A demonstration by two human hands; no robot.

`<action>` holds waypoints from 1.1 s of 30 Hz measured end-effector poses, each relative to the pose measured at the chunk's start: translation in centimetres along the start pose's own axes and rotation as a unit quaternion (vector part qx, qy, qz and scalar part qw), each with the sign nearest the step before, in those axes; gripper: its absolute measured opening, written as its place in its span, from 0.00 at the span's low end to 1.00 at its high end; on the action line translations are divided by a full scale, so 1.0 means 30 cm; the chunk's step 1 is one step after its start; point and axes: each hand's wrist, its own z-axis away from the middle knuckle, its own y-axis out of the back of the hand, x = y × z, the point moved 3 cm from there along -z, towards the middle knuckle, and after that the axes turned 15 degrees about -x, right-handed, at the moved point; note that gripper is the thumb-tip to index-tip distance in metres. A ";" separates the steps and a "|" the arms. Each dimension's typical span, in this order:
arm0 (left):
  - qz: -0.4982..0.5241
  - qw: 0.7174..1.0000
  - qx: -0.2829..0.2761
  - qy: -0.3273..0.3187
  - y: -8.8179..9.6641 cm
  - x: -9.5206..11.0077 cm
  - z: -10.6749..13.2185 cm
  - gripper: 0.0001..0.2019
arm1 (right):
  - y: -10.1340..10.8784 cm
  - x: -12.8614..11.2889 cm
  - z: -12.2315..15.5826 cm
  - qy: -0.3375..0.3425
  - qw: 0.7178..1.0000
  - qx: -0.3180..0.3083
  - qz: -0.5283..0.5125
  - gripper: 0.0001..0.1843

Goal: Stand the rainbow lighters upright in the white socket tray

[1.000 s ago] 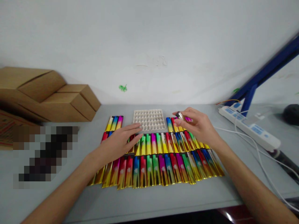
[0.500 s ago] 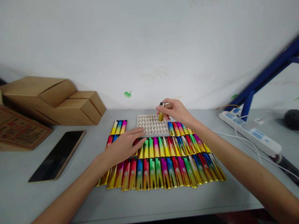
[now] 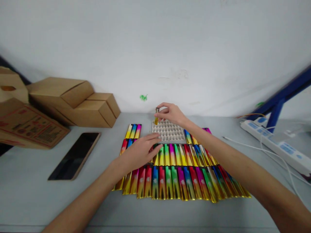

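Observation:
My right hand [image 3: 171,114] pinches a gold-bodied cigarette lighter [image 3: 156,120] upright between thumb and fingers. The lighter stands over the back left corner of a white tray [image 3: 167,132] full of small holes; whether its base is in a hole, I cannot tell. My left hand [image 3: 141,149] lies flat with fingers stretched, their tips at the tray's front left edge. Under and beside it, shiny multicoloured lighters [image 3: 167,184] lie side by side in rows. A few more lighters [image 3: 133,131] lie left of the tray, and others show to its right, partly behind my right forearm.
A dark-screened phone [image 3: 74,157] lies on the grey table [image 3: 31,200]. Brown cardboard boxes [image 3: 73,100] stand at the left. On the right are a white power strip [image 3: 279,144], a white cable [image 3: 245,145] and a blue metal frame [image 3: 286,92]. A white wall closes off the back.
My right hand has carried the lighter leftward across the tray to its back left corner. My left hand stays by the tray's edge. The whole view has shifted slightly.

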 end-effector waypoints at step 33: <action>0.013 0.999 0.022 -0.024 0.011 -0.016 -0.002 0.17 | 0.009 -0.038 0.010 0.032 0.955 0.008 0.295 0.24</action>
